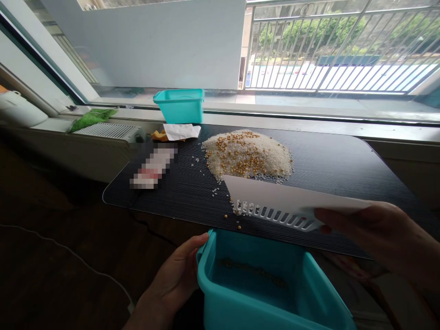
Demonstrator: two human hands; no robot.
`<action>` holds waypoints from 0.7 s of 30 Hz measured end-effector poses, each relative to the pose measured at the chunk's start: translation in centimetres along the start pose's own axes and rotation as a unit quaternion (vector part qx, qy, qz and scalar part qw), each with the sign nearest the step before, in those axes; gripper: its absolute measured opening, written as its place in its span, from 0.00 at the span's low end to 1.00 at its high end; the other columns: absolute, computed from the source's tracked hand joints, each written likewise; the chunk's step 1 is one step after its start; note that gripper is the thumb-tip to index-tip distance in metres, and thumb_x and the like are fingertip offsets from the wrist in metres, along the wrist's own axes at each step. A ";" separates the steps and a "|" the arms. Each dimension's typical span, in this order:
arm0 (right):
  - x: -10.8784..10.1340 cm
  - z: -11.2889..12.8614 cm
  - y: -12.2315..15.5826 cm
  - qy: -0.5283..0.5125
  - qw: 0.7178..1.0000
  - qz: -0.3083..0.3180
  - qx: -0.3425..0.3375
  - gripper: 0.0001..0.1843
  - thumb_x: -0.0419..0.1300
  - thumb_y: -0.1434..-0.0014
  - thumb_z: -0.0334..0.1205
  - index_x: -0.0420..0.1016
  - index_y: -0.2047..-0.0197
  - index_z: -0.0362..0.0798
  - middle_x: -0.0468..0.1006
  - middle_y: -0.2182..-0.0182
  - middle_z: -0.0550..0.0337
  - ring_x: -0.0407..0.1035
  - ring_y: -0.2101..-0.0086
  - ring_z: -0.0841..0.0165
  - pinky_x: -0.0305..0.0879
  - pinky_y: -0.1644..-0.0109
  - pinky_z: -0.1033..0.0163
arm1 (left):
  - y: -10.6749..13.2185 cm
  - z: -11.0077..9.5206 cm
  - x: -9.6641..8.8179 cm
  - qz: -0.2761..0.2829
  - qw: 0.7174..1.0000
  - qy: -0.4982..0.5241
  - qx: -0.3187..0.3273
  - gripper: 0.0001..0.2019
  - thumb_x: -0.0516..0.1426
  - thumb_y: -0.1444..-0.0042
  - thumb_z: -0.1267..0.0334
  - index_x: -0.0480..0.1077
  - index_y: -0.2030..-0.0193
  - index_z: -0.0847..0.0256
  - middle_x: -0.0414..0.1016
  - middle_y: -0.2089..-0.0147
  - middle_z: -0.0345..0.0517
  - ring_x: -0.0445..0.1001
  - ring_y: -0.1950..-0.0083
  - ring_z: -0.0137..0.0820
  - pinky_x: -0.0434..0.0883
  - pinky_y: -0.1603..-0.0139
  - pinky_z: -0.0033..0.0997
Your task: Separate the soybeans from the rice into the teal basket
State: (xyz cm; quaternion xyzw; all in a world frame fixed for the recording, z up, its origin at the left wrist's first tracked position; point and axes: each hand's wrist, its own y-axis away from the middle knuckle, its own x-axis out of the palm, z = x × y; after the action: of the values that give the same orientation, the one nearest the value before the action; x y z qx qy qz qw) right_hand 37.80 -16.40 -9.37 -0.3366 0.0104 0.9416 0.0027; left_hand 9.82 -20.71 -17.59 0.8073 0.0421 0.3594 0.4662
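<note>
Teal bin [237, 311] in left fingers [193, 245]; slotted panel [275, 193] seemingly between right fingers [332, 220].

The table lies ahead of you, with the mound of grains [247, 156] towards its far side. Before the mound, in your right hand [374, 231], the scraper [275, 195] reaches across the table's near part. Your left hand [178, 270] is at the left end of the near bin [225, 295], just before the table [343, 160]; some grains [254, 270] lie inside. To the mound's left you have the paper [182, 132], with the far bin [182, 107] behind it. Farther left, a towel [92, 120] rests on the radiator [110, 131]. The window [154, 46] stands behind everything.
</note>
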 end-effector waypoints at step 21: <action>0.2 -0.8 0.8 -0.064 0.989 0.133 -0.009 0.18 0.63 0.56 0.58 0.78 0.84 0.53 0.81 0.79 0.56 0.76 0.73 0.61 0.74 0.72 0.64 | 0.2 -0.6 -0.2 0.002 1.000 0.000 0.019 0.12 0.52 0.42 0.70 0.71 0.76 0.67 0.74 0.80 0.44 0.72 0.78 0.27 0.71 0.70 0.27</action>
State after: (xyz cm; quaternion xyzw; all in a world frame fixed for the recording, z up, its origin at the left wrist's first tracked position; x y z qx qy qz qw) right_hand 38.17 -17.23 -10.09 -0.2717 0.0462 0.9531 -0.1250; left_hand 9.23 -20.42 -17.36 0.8162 0.0474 0.3592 0.4501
